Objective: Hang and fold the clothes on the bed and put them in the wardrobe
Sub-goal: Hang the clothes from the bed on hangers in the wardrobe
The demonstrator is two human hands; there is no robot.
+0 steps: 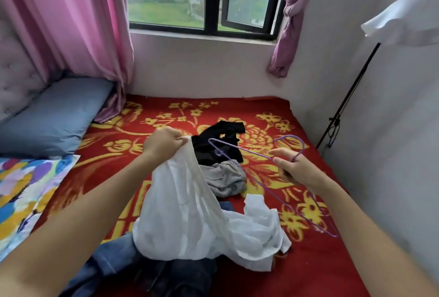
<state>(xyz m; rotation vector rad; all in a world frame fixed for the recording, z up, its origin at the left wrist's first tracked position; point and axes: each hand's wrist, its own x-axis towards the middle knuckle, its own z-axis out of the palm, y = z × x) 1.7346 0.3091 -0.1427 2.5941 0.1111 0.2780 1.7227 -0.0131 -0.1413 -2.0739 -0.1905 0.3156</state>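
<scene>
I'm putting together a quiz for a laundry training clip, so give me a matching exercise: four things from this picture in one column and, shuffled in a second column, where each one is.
Things
1. white garment
2. purple hanger
3. black garment
4. blue pillow

Places
A. beside the pink curtain, by the headboard
B. held in the right hand
C. pinched at its top by the left hand
D. lying on the red blanket, beyond the grey garment

Pairs: 1-C, 2-B, 3-D, 4-A
</scene>
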